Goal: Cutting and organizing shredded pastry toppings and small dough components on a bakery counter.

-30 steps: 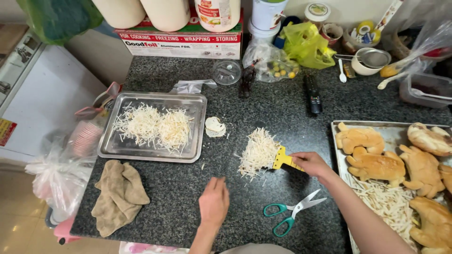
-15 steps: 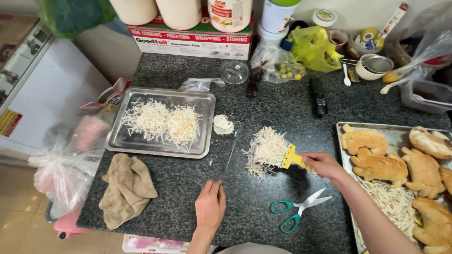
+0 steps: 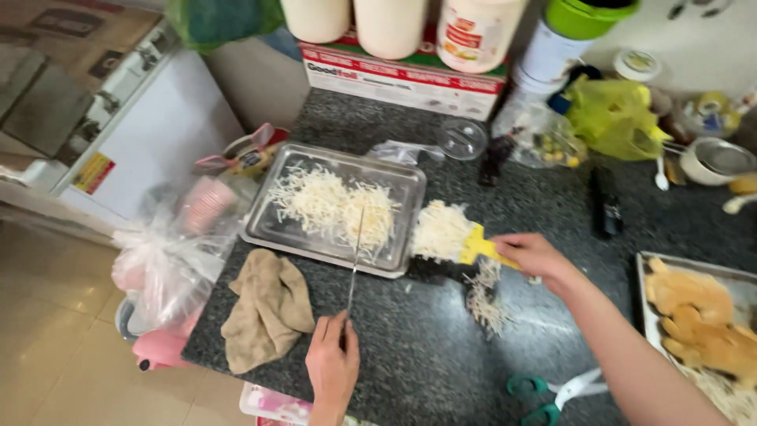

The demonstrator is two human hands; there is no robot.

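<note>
The dark granite counter [image 3: 441,355] filled the middle of the frame. On it, left of centre, sat a steel tray [image 3: 335,211] of pale shreds [image 3: 327,201]. The right hand [image 3: 532,254] gripped a yellow-handled scraper [image 3: 473,246], loaded with shreds, at the tray's right edge. The left hand [image 3: 333,364], at the bottom, was closed on a knife [image 3: 355,260] whose blade reached over the tray. Tipping the scraper well over the rim would probably spare more spills like the loose shreds [image 3: 485,300] just below it.
</note>
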